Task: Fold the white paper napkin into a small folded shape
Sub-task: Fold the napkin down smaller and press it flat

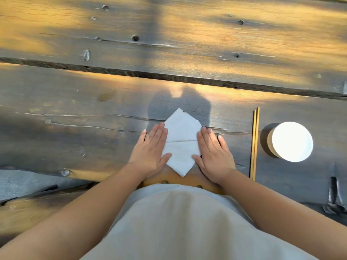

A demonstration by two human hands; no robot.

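My left hand [150, 154] and right hand [214, 156] lie flat, fingers extended, pressing opposite sides of the folded white paper napkin [181, 145] on the wooden table [75, 128], beside chopsticks [254, 143] and a white bowl [291, 141].

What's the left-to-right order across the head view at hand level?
Left hand → napkin → right hand → chopsticks → white bowl, all on the wooden table.
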